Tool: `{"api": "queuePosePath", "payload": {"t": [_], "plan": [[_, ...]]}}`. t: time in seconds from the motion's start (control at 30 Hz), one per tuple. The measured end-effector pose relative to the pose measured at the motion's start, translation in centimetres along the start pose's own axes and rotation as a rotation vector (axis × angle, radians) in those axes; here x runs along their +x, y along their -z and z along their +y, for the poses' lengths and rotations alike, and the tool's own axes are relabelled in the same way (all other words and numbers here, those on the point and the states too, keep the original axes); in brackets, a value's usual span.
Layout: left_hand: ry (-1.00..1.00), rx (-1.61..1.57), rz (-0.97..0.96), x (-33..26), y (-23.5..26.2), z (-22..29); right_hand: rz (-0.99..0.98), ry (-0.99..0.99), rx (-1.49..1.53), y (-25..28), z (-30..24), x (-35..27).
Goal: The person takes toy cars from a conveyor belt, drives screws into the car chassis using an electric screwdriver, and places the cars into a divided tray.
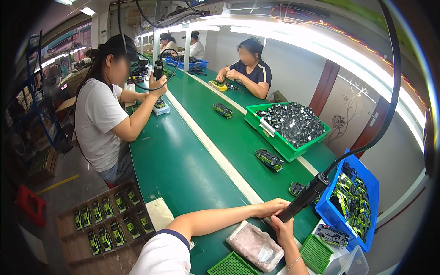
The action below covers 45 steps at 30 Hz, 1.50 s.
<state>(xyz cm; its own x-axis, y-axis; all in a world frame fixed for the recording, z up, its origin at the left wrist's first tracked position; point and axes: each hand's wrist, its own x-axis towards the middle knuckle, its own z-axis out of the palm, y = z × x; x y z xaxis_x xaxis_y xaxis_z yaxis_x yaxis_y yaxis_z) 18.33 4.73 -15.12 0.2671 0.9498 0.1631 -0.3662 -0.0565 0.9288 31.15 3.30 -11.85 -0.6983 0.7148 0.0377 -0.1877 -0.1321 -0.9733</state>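
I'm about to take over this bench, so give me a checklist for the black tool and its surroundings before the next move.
1. Black tool in hand: ok, the right hand is at its lower end.
2. Left hand clear of the tool: not ok, it is close against that end.
3. Tool tip placement: cannot tell, the hands hide it.
4. Cord attached: ok, it joins the upper end.
5. Pinkish block nearby: ok, beside the right hand.
6. Blue bin stocked: ok, heaped with black-and-green parts.
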Motion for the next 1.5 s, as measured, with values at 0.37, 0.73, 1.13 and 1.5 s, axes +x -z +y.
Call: {"api": "queuePosePath", "payload": {"t": [0.37, 0.73, 1.13, 1.5], "plan": [[-0.008, 0.003, -0.002, -0.2, -0.1, 0.2, 0.000, 0.025, 0.008, 0.0, 0.2, -0.1], [0.030, -0.022, 0.111, -0.6, -0.4, -0.1, 0.063, 0.016, -0.063, 0.4, 0.8, -0.1], [-0.031, -0.006, 0.095, 0.6, -0.9, 0.9, 0.001, 0.150, -0.122, 2.0, 0.3, 0.4], [-0.489, 1.461, 0.033, 11.0, 1.8, 2.2, -0.053, 0.141, -0.075, 0.8, 1.0, 0.6]]}}
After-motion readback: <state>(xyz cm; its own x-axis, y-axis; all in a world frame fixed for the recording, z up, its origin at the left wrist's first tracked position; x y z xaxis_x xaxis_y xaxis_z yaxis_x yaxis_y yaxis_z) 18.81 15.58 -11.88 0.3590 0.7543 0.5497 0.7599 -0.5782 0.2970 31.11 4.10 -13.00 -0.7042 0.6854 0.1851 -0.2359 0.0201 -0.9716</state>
